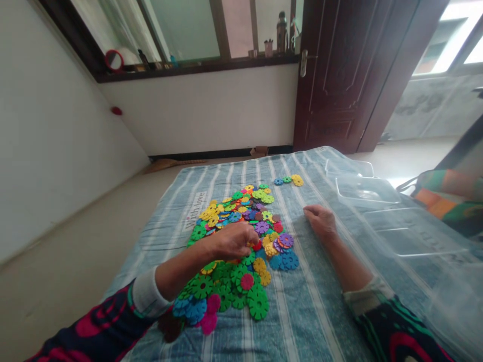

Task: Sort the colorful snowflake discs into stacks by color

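A heap of notched plastic discs (222, 279) in many colours is spread over a blue striped cloth (298, 311). My left hand (239, 240) hangs over the middle of the heap with its fingers curled in a pinch; what is between them, if anything, is hidden. Near its fingertips lie a red disc (257, 246) and a purple disc (261, 228). To the right of the heap, my right hand (320, 221) is closed low over the cloth, and its palm is hidden. Beyond it sit a blue disc (278, 181), a green disc (287, 179) and a yellow disc (298, 180) in a row.
Clear plastic containers stand along the right side, among them a shallow box (366, 193) and a larger one (415, 241). Past the cloth's far edge are a white wall (211, 110) and a dark red door (339, 75). A chair with a bright patterned cover (445, 196) is at far right.
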